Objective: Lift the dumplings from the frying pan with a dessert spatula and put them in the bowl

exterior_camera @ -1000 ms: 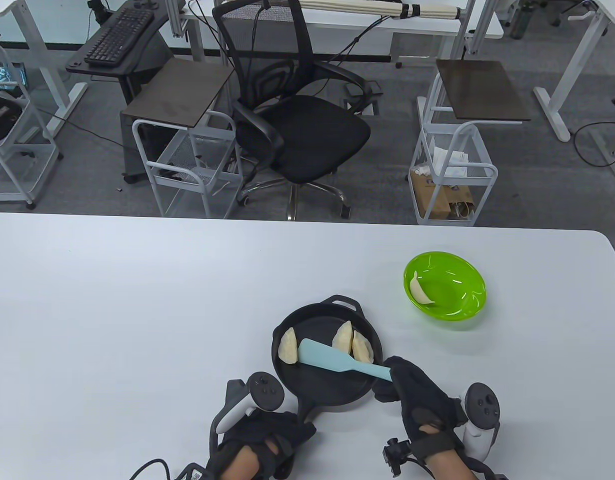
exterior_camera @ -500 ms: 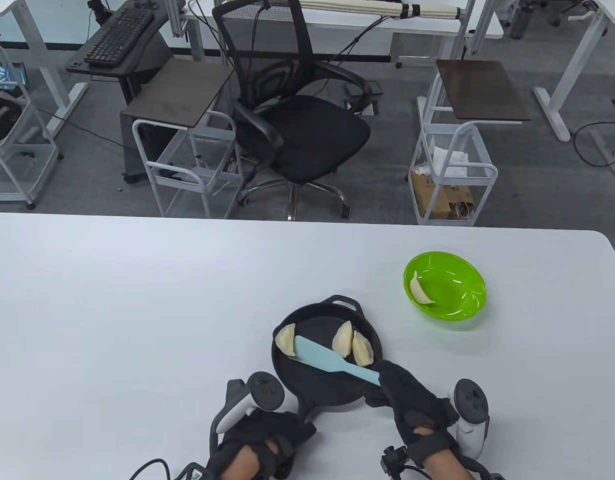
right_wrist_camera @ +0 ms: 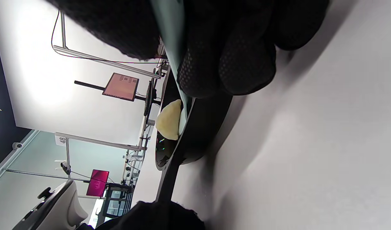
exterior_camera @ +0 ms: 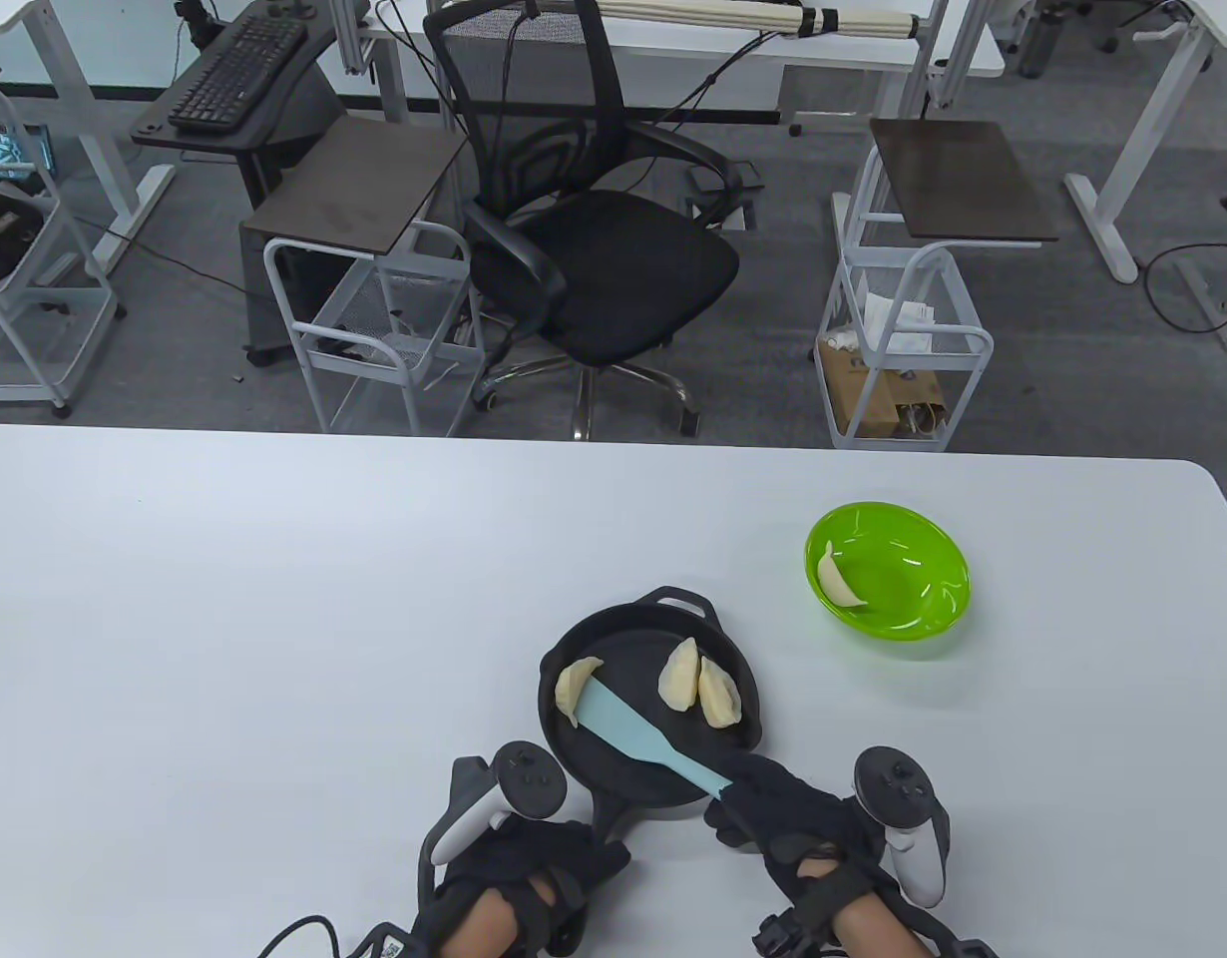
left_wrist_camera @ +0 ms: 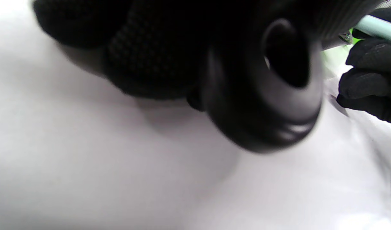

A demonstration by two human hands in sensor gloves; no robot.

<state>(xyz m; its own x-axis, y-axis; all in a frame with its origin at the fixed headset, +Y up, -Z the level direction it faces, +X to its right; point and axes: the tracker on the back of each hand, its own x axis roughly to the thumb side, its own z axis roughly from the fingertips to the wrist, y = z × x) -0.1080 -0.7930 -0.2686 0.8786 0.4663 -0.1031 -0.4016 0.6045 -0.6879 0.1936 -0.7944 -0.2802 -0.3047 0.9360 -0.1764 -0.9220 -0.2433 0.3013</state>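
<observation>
A black frying pan (exterior_camera: pixel 628 763) sits on the white table and holds three pale dumplings. My left hand (exterior_camera: pixel 534 863) grips the pan's handle (left_wrist_camera: pixel 262 92) at the near side. My right hand (exterior_camera: pixel 783 813) grips the handle of a light blue dessert spatula (exterior_camera: pixel 623 726). The spatula's blade lies low in the pan with its tip against the left dumpling (exterior_camera: pixel 574 684), seen also in the right wrist view as the dumpling (right_wrist_camera: pixel 168 123). Two dumplings (exterior_camera: pixel 698 689) lie side by side at the pan's right. A green bowl (exterior_camera: pixel 923 619) to the right holds one dumpling (exterior_camera: pixel 835 584).
The white table (exterior_camera: pixel 224 619) stretches wide to the left and behind the pan. Beyond its far edge stand an office chair (exterior_camera: pixel 594 249), wire carts (exterior_camera: pixel 384 329) and desks. The bowl stands about a hand's width beyond the pan's right rim.
My right hand has drawn back toward me and to the left, swinging the spatula's blade under the left dumpling's edge. That dumpling has turned and shifted slightly. My left hand has stayed on the handle.
</observation>
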